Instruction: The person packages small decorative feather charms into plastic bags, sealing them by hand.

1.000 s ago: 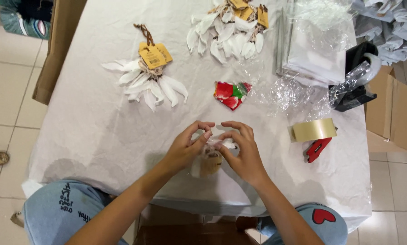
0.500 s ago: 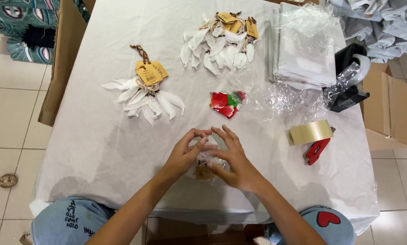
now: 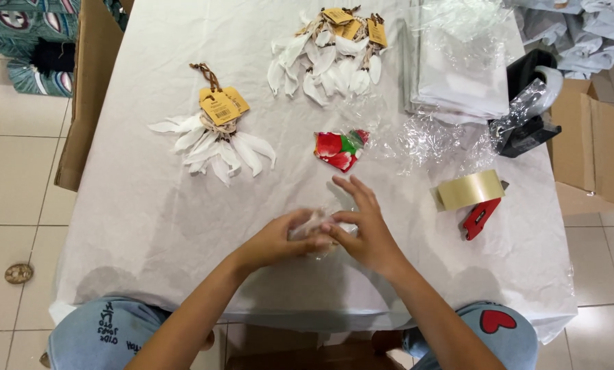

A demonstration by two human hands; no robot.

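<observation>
Our left hand (image 3: 276,241) and right hand (image 3: 363,233) meet near the table's front edge, fingertips pinched together on a small clear plastic packet (image 3: 314,226) with something pale inside. It sits directly between the two hands, equally near both. The left grips its left end; the right grips the right end, its outer fingers spread upward. Beyond them lies a red-and-green wrapper (image 3: 338,149); farther left a white feather ornament with tan tags (image 3: 214,137); right, a tape roll (image 3: 469,190) on the white tablecloth (image 3: 115,205).
</observation>
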